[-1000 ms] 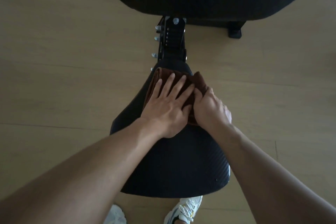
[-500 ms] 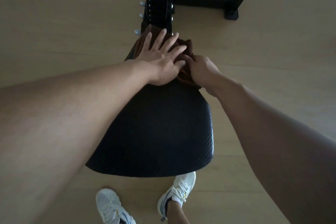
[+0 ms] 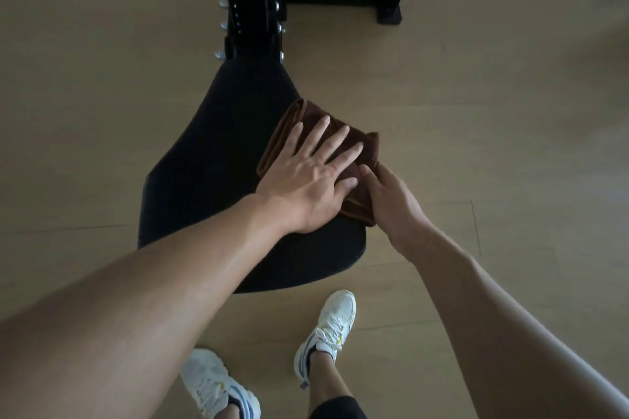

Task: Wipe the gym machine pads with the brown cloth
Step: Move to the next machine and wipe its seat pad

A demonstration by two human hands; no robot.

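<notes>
The left hand (image 3: 306, 180) lies spread flat on the brown cloth (image 3: 366, 150); the right hand (image 3: 391, 201) pinches its edge beside the thumb. Overhanging the seat pad (image 3: 211, 163), the cloth could slip off.

The left half of the wide black padded seat (image 3: 204, 187) is bare, with room for a hand to slide. At the seat's far, narrow end, the black metal post with silver bolts (image 3: 250, 10) blocks the way. Light wooden floor (image 3: 102, 112) lies open on both sides of the seat.
</notes>
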